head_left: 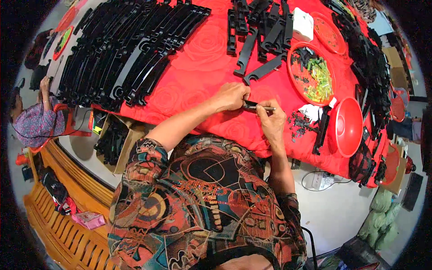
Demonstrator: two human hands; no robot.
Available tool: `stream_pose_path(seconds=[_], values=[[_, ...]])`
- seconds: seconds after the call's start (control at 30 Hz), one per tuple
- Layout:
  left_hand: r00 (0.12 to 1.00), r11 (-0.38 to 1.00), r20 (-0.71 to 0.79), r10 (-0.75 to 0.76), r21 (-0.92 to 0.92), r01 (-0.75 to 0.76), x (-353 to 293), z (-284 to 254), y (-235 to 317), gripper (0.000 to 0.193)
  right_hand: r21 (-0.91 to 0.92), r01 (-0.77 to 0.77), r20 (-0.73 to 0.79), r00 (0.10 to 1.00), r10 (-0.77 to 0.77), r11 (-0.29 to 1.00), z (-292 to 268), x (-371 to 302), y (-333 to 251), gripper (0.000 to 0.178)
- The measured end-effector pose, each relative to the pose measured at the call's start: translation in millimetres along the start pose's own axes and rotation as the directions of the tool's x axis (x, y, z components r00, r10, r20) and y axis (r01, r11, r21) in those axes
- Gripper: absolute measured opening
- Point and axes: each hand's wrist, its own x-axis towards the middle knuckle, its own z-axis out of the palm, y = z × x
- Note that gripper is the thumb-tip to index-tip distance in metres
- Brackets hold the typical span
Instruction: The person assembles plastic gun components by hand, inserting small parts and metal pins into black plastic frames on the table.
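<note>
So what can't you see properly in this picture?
- Head view: the small black part is mostly covered by the left hand; its shape is unclear.
- The thin metal rod runs under the right hand; its end is hidden.
- The bits in the red tray are too small to identify.

Garment: short-sleeved top (202, 202), patterned throughout; ground colours red, orange, black and teal; motifs of circles, arcs and angular bands outlined in black; small studs in rows across the chest; sleeves end above the elbow; forearms, left hand (231, 96) and right hand (272, 121) bare.
</note>
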Motion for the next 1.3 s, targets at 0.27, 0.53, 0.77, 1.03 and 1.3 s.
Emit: stream_pose_path(seconds=[0.27,0.53,0.77,1.03,1.3], values=[[0.994,0.997,-0.081,0.071,-0.010,-0.072,-4,3,-2,0.014,-0.016,0.037,-0.016,0.999,-0.037,0.999,3,2,8,0.005],[1.000,1.000,0.029,0.007,0.022,-0.008,2,-3,1,0.017,-0.105,0.107,0.034,0.994,-0.104,0.989,3,2,1,0.005],[0.992,0.997,0.118,-0.042,0.062,0.034,7,-8,7,0.019,-0.038,0.135,0.043,0.990,-0.133,0.990,3,-1,8,0.006],[0.990,0.996,0.137,-0.010,0.084,-0.002,6,-9,10,0.017,-0.083,0.320,0.029,0.948,-0.318,0.944,5,2,5,0.006],[0.996,0.997,0.063,0.067,0.030,-0.069,0,-11,7,0.014,0.340,-0.173,0.123,0.983,0.139,0.924,-4,2,10,0.004]])
